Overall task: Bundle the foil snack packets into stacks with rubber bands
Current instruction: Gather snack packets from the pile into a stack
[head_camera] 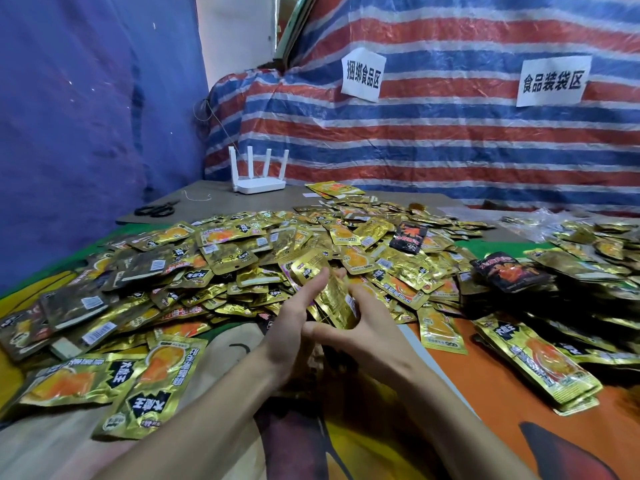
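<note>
A wide heap of gold foil snack packets (242,258) covers the table in front of me. Between my two hands a small stack of gold packets (334,294) stands on edge, just above the heap's near side. My left hand (294,320) presses its straight fingers flat against the stack's left face. My right hand (370,330) holds the stack from the right, with its thumb reaching under the bottom edge toward my left hand. No rubber band shows on the stack.
Piled packets (540,362) lie at the right, with black packets (509,271) among them. A white router (258,180) and black scissors (156,209) sit at the table's far left. A striped tarp with paper signs (362,76) hangs behind.
</note>
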A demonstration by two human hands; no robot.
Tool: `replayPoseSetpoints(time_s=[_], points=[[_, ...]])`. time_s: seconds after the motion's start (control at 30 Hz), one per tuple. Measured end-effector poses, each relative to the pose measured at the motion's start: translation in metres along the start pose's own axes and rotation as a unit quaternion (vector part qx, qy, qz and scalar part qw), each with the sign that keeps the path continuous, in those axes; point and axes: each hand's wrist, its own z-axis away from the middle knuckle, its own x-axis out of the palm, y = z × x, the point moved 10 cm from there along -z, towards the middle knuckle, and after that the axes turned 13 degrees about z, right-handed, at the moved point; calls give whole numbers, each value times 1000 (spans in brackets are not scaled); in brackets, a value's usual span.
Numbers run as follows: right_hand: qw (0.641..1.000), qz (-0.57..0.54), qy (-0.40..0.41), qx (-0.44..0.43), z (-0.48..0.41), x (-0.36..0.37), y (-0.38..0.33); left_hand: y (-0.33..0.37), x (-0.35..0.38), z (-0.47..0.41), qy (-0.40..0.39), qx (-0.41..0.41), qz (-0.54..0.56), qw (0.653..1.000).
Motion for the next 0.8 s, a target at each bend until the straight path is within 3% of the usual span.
replayPoseSetpoints(time_s=[0.17,0.33,0.5,0.63,0.8], points=[[980,-170,-44,96,-3,4,21,14,8,3,-37,41,-128,990],[916,-364,-30,167,-5,4,35,33,7,6,-7,180,-255,950],[900,-400,-26,173,-6,6,42,49,18,16,-32,306,-336,890],[890,-422,-33,166,-7,7,40,43,22,16,-67,291,-357,885],[926,-334,-31,174,-5,6,44,54,29,25,-75,368,-431,820]])
